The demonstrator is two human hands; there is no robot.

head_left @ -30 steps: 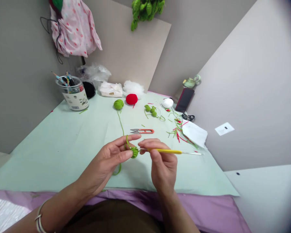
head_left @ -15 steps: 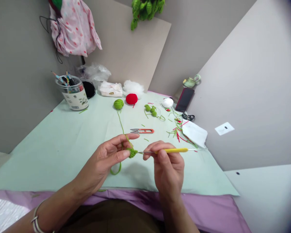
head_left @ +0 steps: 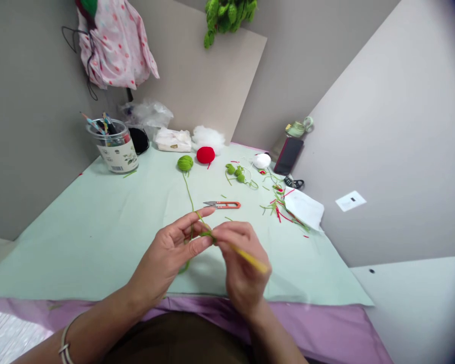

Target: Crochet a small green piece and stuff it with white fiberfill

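Between the thumb and fingers of my left hand [head_left: 170, 250] is a small green crochet piece [head_left: 208, 234], mostly covered by both hands. Green yarn runs over my left index finger and back to a green yarn ball [head_left: 185, 163]. My right hand [head_left: 244, 268] is closed around a crochet hook [head_left: 252, 259] with a yellow handle, which tilts down to the right and is slightly blurred. Its tip is hidden at the crochet piece, where the fingers of both hands meet. Just beyond the hands lie orange thread snips [head_left: 225, 205].
A red yarn ball [head_left: 205, 155], white stuffing [head_left: 208, 137] and a white ball [head_left: 262, 161] sit toward the back. Small green crochet pieces [head_left: 237, 173] and yarn scraps [head_left: 278, 210] lie right of centre. A jar of pens [head_left: 117, 151] stands left; a phone [head_left: 288, 155] leans right.
My right hand has moved left, up against the crochet piece. The hook has swung from nearly level to slanting down to the right. My left hand has barely moved.
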